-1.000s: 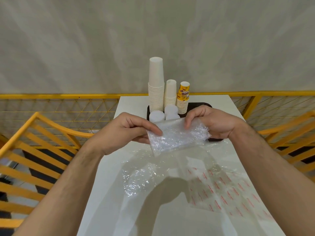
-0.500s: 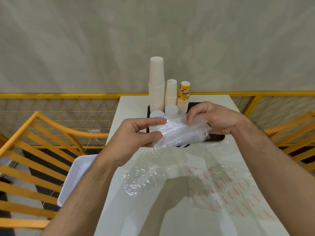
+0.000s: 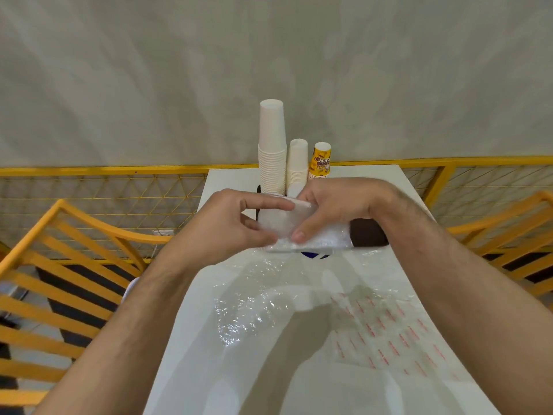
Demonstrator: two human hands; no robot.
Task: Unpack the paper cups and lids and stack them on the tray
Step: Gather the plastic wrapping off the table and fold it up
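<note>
A crumpled clear plastic wrapper (image 3: 317,238) is held above the near edge of the dark tray (image 3: 366,235). My left hand (image 3: 227,229) pinches its left end between thumb and fingers. My right hand (image 3: 335,205) grips it from above, thumb pressing the front. On the tray stand three stacks of paper cups: a tall white one (image 3: 271,145), a shorter white one (image 3: 297,163) and a yellow printed one (image 3: 320,160). The lids on the tray are hidden behind my hands.
More clear plastic wrapping (image 3: 254,307) lies flat on the white table (image 3: 227,181), one sheet printed with red marks (image 3: 389,333). Orange wooden chairs (image 3: 59,265) flank the table on both sides. A yellow mesh railing (image 3: 119,187) runs behind it.
Both hands have moved closer together, folding the wrapper smaller. My right hand has shifted left over the wrapper, and the bundle has risen toward the tray.
</note>
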